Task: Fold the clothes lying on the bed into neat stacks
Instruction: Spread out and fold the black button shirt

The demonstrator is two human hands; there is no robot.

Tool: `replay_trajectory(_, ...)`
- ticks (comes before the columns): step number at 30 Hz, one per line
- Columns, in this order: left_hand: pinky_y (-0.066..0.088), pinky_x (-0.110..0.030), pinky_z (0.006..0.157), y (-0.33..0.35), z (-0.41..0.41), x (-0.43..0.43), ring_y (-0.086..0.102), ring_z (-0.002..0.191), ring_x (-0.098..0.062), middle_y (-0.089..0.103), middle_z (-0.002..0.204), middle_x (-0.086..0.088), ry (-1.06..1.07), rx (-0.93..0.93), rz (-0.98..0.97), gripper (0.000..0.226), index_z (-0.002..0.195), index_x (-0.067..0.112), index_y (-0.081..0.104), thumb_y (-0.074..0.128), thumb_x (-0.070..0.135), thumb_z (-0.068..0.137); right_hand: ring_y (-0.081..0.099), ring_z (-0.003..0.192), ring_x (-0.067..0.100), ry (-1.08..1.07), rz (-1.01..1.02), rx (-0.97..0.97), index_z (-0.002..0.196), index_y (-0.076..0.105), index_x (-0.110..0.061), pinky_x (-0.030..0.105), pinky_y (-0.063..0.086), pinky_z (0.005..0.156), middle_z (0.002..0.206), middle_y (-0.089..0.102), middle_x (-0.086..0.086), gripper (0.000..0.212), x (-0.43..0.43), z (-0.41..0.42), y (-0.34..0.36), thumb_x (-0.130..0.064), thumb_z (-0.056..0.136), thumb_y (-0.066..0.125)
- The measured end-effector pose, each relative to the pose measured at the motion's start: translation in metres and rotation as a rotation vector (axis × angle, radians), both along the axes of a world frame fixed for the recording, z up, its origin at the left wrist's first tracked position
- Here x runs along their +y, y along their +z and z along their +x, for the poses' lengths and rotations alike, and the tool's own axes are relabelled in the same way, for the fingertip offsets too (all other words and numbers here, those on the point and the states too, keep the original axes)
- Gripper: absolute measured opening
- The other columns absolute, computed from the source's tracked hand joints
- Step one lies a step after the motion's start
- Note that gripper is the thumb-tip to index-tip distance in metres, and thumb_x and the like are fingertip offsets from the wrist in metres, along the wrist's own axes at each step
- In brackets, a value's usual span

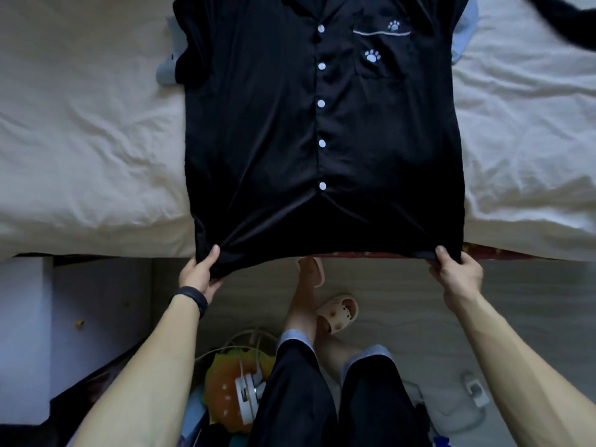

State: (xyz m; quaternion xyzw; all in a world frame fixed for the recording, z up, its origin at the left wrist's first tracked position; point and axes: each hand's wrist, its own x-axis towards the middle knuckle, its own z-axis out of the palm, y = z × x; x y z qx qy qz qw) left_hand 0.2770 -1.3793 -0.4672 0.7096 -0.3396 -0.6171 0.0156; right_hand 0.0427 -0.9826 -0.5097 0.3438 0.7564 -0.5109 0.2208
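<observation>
Judging by how things lay, the folding had barely begun: on the bed (80,140) the black pyjama shirt (274,140) was spread flat and buttoned, not yet folded, no stack showed, and another dark garment (567,17) waited at two o'clock. The left hand (201,274) pinched the hem's corner at seven o'clock of the shirt, and the right hand (458,274) gripped the opposite corner at five o'clock, the shirt stretching away from both toward twelve.

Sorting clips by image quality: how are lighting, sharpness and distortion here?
Head view: dim, flat light; the black shirt shows only a faint sheen, little fold detail, while its white buttons stand out. Head view: wide-angle stretch lengthens the forearms toward the lower corners. Head view: left hand and right hand at the hem look fairly sharp.
</observation>
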Motion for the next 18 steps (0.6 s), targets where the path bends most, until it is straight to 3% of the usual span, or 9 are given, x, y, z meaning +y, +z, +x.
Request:
replay_trajectory(2, 0.048, -0.040, 0.088, 0.011, 0.008, -0.006, 0.057, 0.122, -0.029, 0.063, 0.129, -0.010, 0.033, 0.066, 0.006, 0.034, 0.126, 0.016, 0.060, 0.069, 0.015, 0.092, 0.062, 0.082, 0.017, -0.036, -0.011, -0.009, 0.110, 0.062, -0.008, 0.015, 0.056, 0.055, 0.090, 0.064, 0.004, 0.012, 0.009, -0.003, 0.012, -0.010, 0.098, 0.063)
replay_trajectory(5, 0.048, -0.041, 0.090, 0.019, 0.011, -0.011, 0.060, 0.116, -0.029, 0.064, 0.125, -0.012, -0.033, 0.065, -0.010, 0.039, 0.128, 0.012, 0.060, 0.068, 0.004, 0.091, 0.060, 0.079, 0.017, -0.049, 0.017, -0.045, 0.111, 0.061, -0.008, 0.015, 0.055, 0.051, 0.088, 0.061, 0.006, 0.015, 0.022, -0.010, 0.022, -0.003, 0.098, 0.061)
replay_trajectory(8, 0.048, -0.040, 0.092, 0.020, 0.006, -0.011, 0.061, 0.108, -0.029, 0.064, 0.119, -0.011, -0.138, -0.060, -0.075, 0.044, 0.130, 0.011, 0.060, 0.068, -0.002, 0.089, 0.058, 0.055, 0.013, 0.026, 0.104, -0.122, 0.102, 0.067, -0.009, 0.026, 0.057, 0.054, 0.072, 0.061, 0.006, 0.009, 0.028, -0.012, 0.014, -0.014, 0.094, 0.068)
replay_trajectory(10, 0.049, -0.042, 0.097, 0.015, 0.003, -0.010, 0.061, 0.111, -0.031, 0.065, 0.123, -0.012, -0.258, -0.209, -0.181, 0.048, 0.134, 0.010, 0.059, 0.069, -0.002, 0.088, 0.058, 0.052, 0.017, 0.072, 0.210, -0.149, 0.092, 0.072, -0.009, 0.039, 0.060, 0.066, 0.060, 0.062, 0.003, 0.017, 0.031, -0.007, 0.006, -0.026, 0.089, 0.073)
replay_trajectory(11, 0.048, -0.042, 0.100, 0.012, 0.000, -0.011, 0.060, 0.115, -0.033, 0.064, 0.126, -0.013, -0.339, -0.286, -0.234, 0.047, 0.133, 0.009, 0.058, 0.069, -0.001, 0.088, 0.059, 0.053, 0.019, 0.074, 0.236, -0.158, 0.090, 0.072, -0.008, 0.038, 0.061, 0.064, 0.058, 0.063, 0.003, 0.021, 0.030, -0.004, 0.006, -0.029, 0.089, 0.074)
replay_trajectory(13, 0.045, -0.042, 0.100, 0.009, -0.008, -0.011, 0.056, 0.120, -0.037, 0.061, 0.132, -0.016, -0.468, -0.401, -0.321, 0.048, 0.133, 0.009, 0.056, 0.068, 0.000, 0.087, 0.065, 0.060, 0.024, 0.048, 0.248, -0.190, 0.100, 0.068, -0.007, 0.030, 0.060, 0.053, 0.072, 0.067, 0.009, 0.028, 0.022, 0.002, 0.010, -0.033, 0.091, 0.071)
replay_trajectory(14, 0.043, -0.042, 0.101, 0.008, -0.014, -0.009, 0.053, 0.123, -0.038, 0.057, 0.136, -0.017, -0.511, -0.449, -0.352, 0.053, 0.135, 0.012, 0.051, 0.067, 0.002, 0.086, 0.068, 0.070, 0.029, 0.059, 0.295, -0.212, 0.109, 0.063, -0.008, 0.032, 0.061, 0.057, 0.088, 0.068, 0.013, 0.035, 0.015, 0.003, 0.012, -0.038, 0.092, 0.070)
replay_trajectory(16, 0.036, -0.046, 0.108, 0.009, -0.030, 0.000, 0.041, 0.132, -0.040, 0.043, 0.147, -0.017, -0.590, -0.541, -0.432, 0.068, 0.143, 0.019, 0.040, 0.069, 0.010, 0.083, 0.063, 0.105, 0.042, 0.146, 0.471, -0.261, 0.126, 0.050, -0.008, 0.046, 0.056, 0.088, 0.127, 0.054, 0.022, 0.055, 0.000, 0.002, 0.020, -0.045, 0.090, 0.068)
replay_trajectory(18, 0.032, -0.051, 0.110, 0.010, -0.049, 0.012, 0.033, 0.137, -0.039, 0.030, 0.154, -0.014, -0.728, -0.565, -0.594, 0.074, 0.145, 0.023, 0.036, 0.070, 0.018, 0.080, 0.044, 0.126, 0.047, 0.261, 0.592, -0.191, 0.135, 0.042, -0.004, 0.047, 0.036, 0.108, 0.143, 0.036, 0.025, 0.062, -0.024, 0.003, 0.034, -0.039, 0.091, 0.067)
